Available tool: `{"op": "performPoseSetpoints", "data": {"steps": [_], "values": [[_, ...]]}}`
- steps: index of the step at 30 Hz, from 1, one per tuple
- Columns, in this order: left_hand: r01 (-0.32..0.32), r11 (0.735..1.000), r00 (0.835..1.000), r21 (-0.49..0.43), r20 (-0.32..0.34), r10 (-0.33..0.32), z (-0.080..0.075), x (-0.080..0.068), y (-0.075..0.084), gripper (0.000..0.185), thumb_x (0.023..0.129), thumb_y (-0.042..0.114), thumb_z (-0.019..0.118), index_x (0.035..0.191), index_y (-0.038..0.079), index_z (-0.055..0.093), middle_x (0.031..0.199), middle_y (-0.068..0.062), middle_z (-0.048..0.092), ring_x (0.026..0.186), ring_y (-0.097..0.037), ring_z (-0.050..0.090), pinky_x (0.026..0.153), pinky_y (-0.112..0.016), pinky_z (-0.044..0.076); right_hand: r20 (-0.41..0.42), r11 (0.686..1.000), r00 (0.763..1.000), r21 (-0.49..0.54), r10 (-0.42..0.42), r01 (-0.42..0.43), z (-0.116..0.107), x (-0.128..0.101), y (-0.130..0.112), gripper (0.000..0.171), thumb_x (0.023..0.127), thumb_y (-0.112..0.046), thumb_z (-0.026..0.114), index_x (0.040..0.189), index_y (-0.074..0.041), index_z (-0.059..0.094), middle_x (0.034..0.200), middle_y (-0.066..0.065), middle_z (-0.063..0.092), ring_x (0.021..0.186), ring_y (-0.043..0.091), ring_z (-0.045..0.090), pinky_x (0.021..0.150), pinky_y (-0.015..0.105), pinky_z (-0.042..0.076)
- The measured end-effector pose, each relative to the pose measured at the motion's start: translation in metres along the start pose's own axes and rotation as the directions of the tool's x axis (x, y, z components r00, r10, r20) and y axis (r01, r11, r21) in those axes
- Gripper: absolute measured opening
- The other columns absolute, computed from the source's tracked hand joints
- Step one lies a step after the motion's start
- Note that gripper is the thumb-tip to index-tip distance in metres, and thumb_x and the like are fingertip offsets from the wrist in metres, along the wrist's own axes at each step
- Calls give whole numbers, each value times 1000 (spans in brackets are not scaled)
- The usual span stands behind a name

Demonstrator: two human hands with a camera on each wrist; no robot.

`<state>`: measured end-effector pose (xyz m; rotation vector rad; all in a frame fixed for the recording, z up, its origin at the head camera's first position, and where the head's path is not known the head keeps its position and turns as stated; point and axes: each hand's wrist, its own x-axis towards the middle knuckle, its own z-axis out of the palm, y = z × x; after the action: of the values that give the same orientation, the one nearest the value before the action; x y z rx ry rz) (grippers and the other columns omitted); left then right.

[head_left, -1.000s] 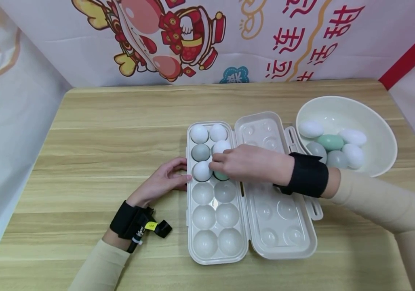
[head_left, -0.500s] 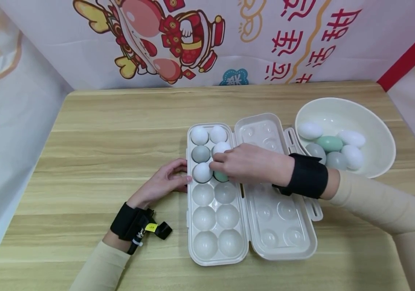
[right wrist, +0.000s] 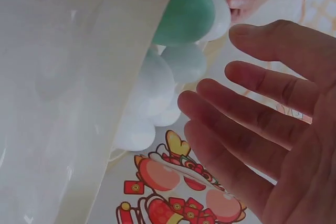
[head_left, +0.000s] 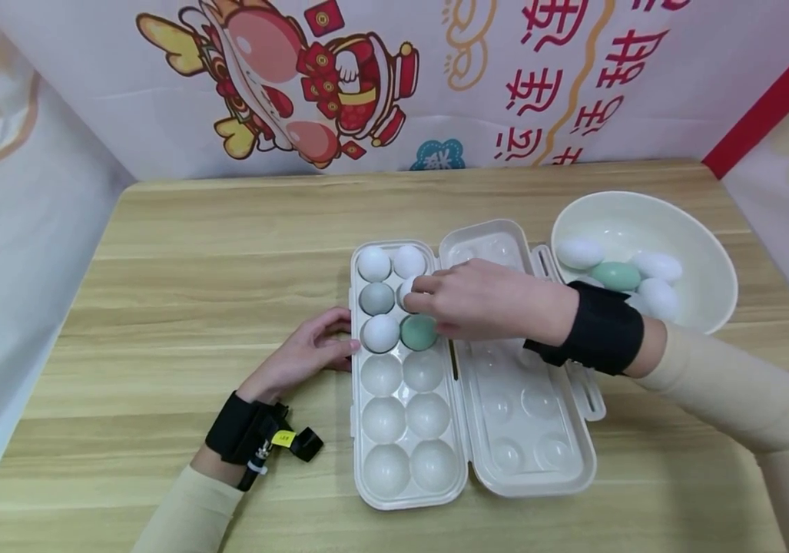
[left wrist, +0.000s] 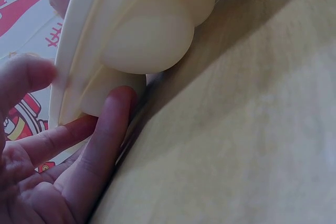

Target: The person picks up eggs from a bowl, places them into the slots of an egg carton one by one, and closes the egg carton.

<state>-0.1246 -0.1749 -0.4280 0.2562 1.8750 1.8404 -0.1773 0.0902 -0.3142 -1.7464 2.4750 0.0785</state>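
Reaching in from the near edge, your left sleeve (head_left: 187,507) ends at a black wristband (head_left: 233,428), and beyond it your left hand (head_left: 300,353) lightly grips the left side of the egg carton (head_left: 386,470), thumb at the rim and fingers against the underside of the cups. The carton stands on the wooden table (head_left: 124,369), its lid (head_left: 539,442) folded back to the right. Its nearer three rows of cups show their hollows; eggs sit in the farther three. First come a white egg (head_left: 380,333) and, to its right, a green egg (head_left: 419,332). Just beside that green one hangs your right hand (head_left: 491,299), fingers extended and spread wide, holding nothing. Behind come a grey egg (head_left: 376,298) and another white one (your fingers partly cover it), then two more white eggs (head_left: 409,262) at the far end. To the right, the cream bowl (head_left: 705,269) holds white eggs and a pale green one, some of its contents hidden behind your right wristband (head_left: 605,329). Farthest off hangs a printed cloth (head_left: 470,123) with red lettering and a cartoon figure.
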Motion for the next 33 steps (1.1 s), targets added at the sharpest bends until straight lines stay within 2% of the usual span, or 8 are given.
{"op": "performPoseSetpoints", "data": {"steps": [9, 13, 16, 20, 23, 26, 33], "values": [[-18, 1000, 1000, 6, 12, 18, -2, -1, -3, 40, 95, 7, 59, 132, -4, 45, 122, -22, 52, 101, -28, 60, 83, -45, 56, -22, 999, 1000, 29, 19, -18, -15, -4, -1, 26, 85, -19, 76, 104, -9, 61, 89, 3, 61, 77, 19, 61, 58, 31, 53], [-30, 1000, 999, -5, 18, 30, -2, -2, -4, 40, 95, 6, 60, 131, -5, 45, 121, -23, 52, 101, -29, 60, 83, -46, 56, -69, 1000, 997, -4, 19, -19, -24, -11, 3, 27, 84, -19, 77, 102, -8, 60, 86, 2, 61, 72, 19, 60, 57, 31, 53], [-36, 999, 999, -10, 21, 37, -2, -2, -4, 40, 95, 6, 60, 131, -5, 45, 121, -23, 52, 101, -29, 60, 83, -46, 56, -107, 1000, 994, -5, 24, -25, -29, -20, 9, 27, 84, -17, 77, 104, -7, 61, 88, 4, 63, 73, 20, 60, 60, 33, 55], [-36, 999, 999, -15, 22, 36, -2, -2, -4, 41, 95, 6, 60, 131, -6, 45, 121, -23, 52, 101, -29, 60, 83, -46, 56, -94, 996, 992, 37, 88, -85, -38, -33, 17, 29, 85, -16, 76, 110, -8, 62, 101, 7, 67, 77, 21, 63, 64, 36, 57], [-32, 999, 999, -15, 22, 33, -2, -2, -4, 40, 95, 6, 60, 131, -6, 45, 121, -22, 52, 101, -29, 60, 83, -46, 56, -68, 985, 984, 63, 164, -160, -43, -44, 22, 30, 85, -16, 75, 112, -10, 63, 106, 8, 68, 71, 20, 63, 60, 34, 57], [-30, 1000, 999, -8, 19, 31, -2, -2, -4, 40, 95, 7, 60, 131, -5, 45, 121, -23, 52, 101, -29, 60, 83, -46, 56, -63, 972, 973, 92, 222, -215, -45, -56, 29, 31, 84, -17, 77, 111, -12, 64, 106, 7, 68, 68, 19, 62, 61, 33, 57], [-29, 1000, 999, -8, 20, 29, -2, -1, -2, 40, 95, 6, 59, 131, -5, 45, 122, -23, 52, 101, -29, 60, 84, -46, 56, -99, 950, 949, 119, 301, -288, -43, -88, 47, 33, 80, -17, 80, 110, -13, 67, 104, 4, 69, 81, 20, 67, 69, 39, 59]]}}
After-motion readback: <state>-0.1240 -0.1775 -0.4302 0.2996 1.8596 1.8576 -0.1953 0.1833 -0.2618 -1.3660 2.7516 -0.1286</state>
